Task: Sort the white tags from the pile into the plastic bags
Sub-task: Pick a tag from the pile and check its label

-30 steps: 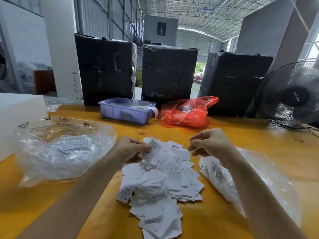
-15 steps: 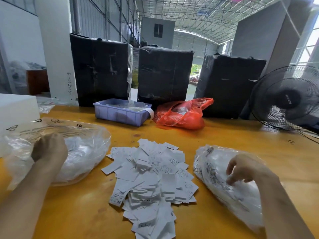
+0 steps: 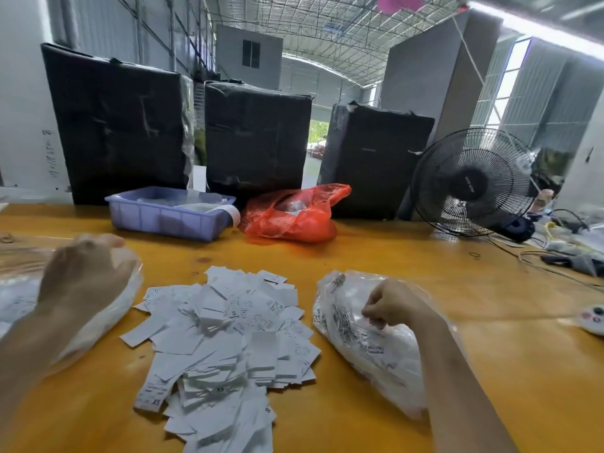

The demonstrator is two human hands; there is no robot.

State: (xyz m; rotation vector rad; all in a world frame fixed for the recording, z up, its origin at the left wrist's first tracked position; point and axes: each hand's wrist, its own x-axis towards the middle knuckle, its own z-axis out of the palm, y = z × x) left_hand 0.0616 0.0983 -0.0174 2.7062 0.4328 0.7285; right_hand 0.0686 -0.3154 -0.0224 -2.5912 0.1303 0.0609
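White tags [image 3: 225, 338] lay piled centre-near. Both hands had left the pile a sec earlier: L hand [image 3: 83, 273] over left plastic bag [image 3: 108, 317], grip not discernible; R hand [image 3: 394, 304], fingers curled, at right plastic bag [image 3: 369, 341], contents unclear. Drop-off likely underway; most tags unsorted.

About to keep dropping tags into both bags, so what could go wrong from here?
The fan faces the loose pile of white tags; if it runs, tags could scatter. The right hand and left hand work at separate bags, the right bag and left bag, so sizes might get mixed.
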